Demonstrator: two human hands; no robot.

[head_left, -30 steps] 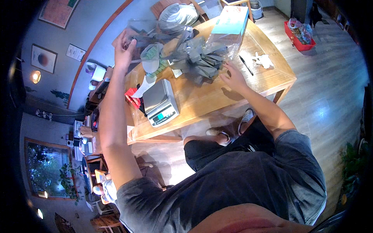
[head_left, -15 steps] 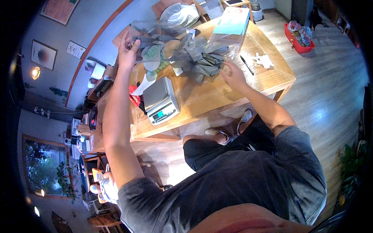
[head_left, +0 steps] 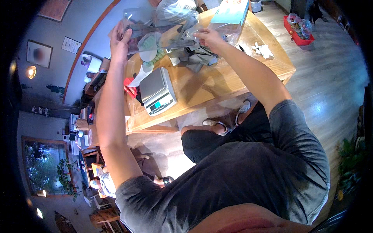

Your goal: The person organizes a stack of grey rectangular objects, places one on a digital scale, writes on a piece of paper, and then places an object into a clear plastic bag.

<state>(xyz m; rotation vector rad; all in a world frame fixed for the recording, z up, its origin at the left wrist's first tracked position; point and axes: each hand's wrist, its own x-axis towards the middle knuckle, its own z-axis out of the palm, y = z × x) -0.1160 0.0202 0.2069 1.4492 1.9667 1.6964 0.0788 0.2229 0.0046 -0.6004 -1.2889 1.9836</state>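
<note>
Holds clear plastic film (head_left: 163,28) raised over the table (head_left: 233,80), pinched at one edge in the nearly closed left hand (head_left: 119,43); cannot tell about any hold in the half-curled right hand (head_left: 212,40) by the opposite edge. Looks light, limp, slippery; best gripped along the edges

From the person's head, we look steeply down through a wide left fisheye camera, close above the dark grey short-sleeved shirt (head_left: 225,174). We face forward over the light-brown wooden table (head_left: 225,83), farther off, with the bare left hand (head_left: 119,43) and bare right hand (head_left: 213,39) in the upper half.
</note>
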